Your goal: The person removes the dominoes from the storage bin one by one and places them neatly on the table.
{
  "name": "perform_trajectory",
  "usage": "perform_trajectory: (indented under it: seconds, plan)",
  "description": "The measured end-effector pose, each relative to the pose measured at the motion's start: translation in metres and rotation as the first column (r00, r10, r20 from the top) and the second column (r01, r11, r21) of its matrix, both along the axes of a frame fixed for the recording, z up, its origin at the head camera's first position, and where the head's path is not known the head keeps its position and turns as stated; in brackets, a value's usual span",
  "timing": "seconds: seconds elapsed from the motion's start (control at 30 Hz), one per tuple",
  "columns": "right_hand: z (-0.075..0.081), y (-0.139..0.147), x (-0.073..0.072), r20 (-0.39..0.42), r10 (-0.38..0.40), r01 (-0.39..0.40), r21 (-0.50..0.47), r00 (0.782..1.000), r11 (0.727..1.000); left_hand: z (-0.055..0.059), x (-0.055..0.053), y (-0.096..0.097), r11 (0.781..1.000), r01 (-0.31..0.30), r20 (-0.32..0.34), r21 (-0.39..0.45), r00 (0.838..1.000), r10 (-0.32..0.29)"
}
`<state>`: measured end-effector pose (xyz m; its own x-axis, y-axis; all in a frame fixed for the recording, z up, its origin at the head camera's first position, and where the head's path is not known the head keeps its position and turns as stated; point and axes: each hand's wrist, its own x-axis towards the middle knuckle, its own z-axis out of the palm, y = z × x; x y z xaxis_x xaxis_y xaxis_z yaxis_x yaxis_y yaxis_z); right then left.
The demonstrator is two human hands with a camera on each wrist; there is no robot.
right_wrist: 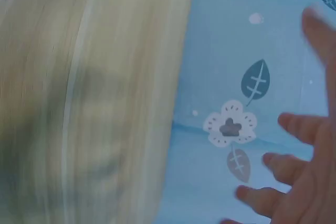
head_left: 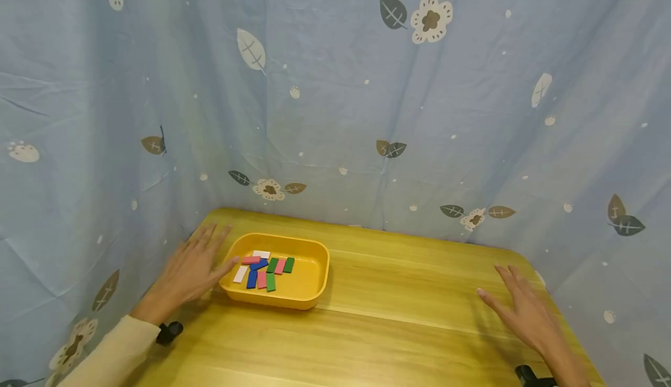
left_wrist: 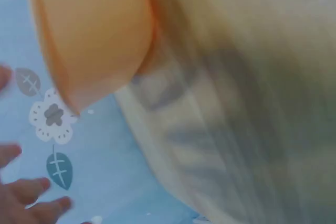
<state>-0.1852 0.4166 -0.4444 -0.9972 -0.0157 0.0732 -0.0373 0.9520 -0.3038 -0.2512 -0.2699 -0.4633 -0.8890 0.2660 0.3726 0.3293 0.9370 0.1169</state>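
A yellow plastic tray [head_left: 309, 302] stands on the left part of the wooden table. Inside it lie several small flat blocks: a green block [head_left: 270, 282], a blue block [head_left: 252, 280], a pink block [head_left: 262, 280] and a white block [head_left: 240, 274] among them. Beside the tray's left end is my left hand [head_left: 191, 267], fingers spread, its thumb overlapping the rim in the head view. The left wrist view shows the tray's outer wall [left_wrist: 94, 35]. Far to the right, my right hand [head_left: 529, 314] hovers over the table with fingers apart, holding nothing.
The wooden table [head_left: 398, 317] reaches back to a blue patterned curtain [head_left: 335, 113], which also hangs along the left and right sides. A dark strap mount [head_left: 169, 333] sits on the left wrist and another wrist mount [head_left: 529, 376] on the right.
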Motion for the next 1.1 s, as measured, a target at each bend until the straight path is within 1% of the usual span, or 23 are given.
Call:
perform_trajectory:
  seconds: [0.1, 0.17, 0.23, 0.33, 0.43, 0.53, 0.63, 0.7, 0.83, 0.9, 0.97, 1.0, 1.03, 1.1]
  plan:
    - [0.0, -0.003, 0.0, -0.015, -0.021, 0.02, -0.05, 1.0, 0.999, -0.003, 0.001, -0.002, 0.996, -0.015, -0.018, 0.091, 1.0, 0.017]
    - [-0.002, -0.006, -0.001, -0.036, -0.033, 0.029, -0.092, 0.999, 0.995, -0.005, 0.002, -0.005, 0.985, -0.03, -0.006, 0.171, 1.0, 0.031]
    - [-0.005, -0.008, -0.001, -0.054, -0.042, 0.034, -0.139, 0.998, 0.99, -0.005, 0.002, -0.008, 0.965, -0.044, 0.034, 0.259, 0.999, 0.037]
    - [-0.009, -0.014, -0.003, -0.061, -0.05, 0.036, -0.212, 0.997, 0.977, -0.006, 0.001, -0.012, 0.93, -0.058, 0.082, 0.363, 0.996, 0.03]
    - [-0.013, -0.02, -0.004, -0.054, -0.049, 0.032, -0.27, 0.997, 0.962, -0.009, 0.0, -0.017, 0.898, -0.058, 0.107, 0.435, 0.994, 0.012]
    - [-0.018, -0.027, -0.006, -0.051, -0.046, 0.027, -0.321, 0.998, 0.947, -0.014, -0.004, -0.019, 0.854, -0.04, 0.134, 0.519, 0.99, -0.035]
    - [-0.024, -0.033, -0.01, -0.048, -0.044, 0.023, -0.377, 0.998, 0.926, -0.02, -0.008, -0.02, 0.798, -0.019, 0.171, 0.603, 0.979, -0.106]
    - [-0.028, -0.037, -0.013, -0.047, -0.038, 0.015, -0.413, 0.998, 0.911, -0.024, -0.01, -0.02, 0.767, -0.01, 0.195, 0.642, 0.969, -0.151]
    - [-0.037, -0.046, -0.017, -0.046, -0.013, -0.01, -0.469, 0.999, 0.883, -0.03, -0.011, -0.02, 0.703, -0.007, 0.243, 0.711, 0.941, -0.236]
    - [-0.041, -0.051, -0.019, -0.034, -0.002, -0.016, -0.502, 0.999, 0.865, -0.033, -0.011, -0.02, 0.681, -0.009, 0.26, 0.732, 0.928, -0.267]
    - [-0.043, -0.058, -0.021, -0.025, 0.008, -0.02, -0.533, 1.0, 0.846, -0.036, -0.011, -0.019, 0.674, -0.012, 0.273, 0.739, 0.92, -0.282]
    - [-0.044, -0.06, -0.022, -0.021, 0.014, -0.023, -0.546, 1.0, 0.837, -0.036, -0.011, -0.019, 0.676, -0.017, 0.279, 0.737, 0.918, -0.282]
    - [-0.045, -0.063, -0.023, -0.021, 0.019, -0.028, -0.558, 1.0, 0.83, -0.037, -0.011, -0.019, 0.679, -0.02, 0.284, 0.734, 0.917, -0.281]
    - [-0.046, -0.068, -0.025, -0.027, 0.028, -0.039, -0.572, 0.999, 0.819, -0.038, -0.011, -0.018, 0.693, -0.013, 0.286, 0.72, 0.916, -0.28]
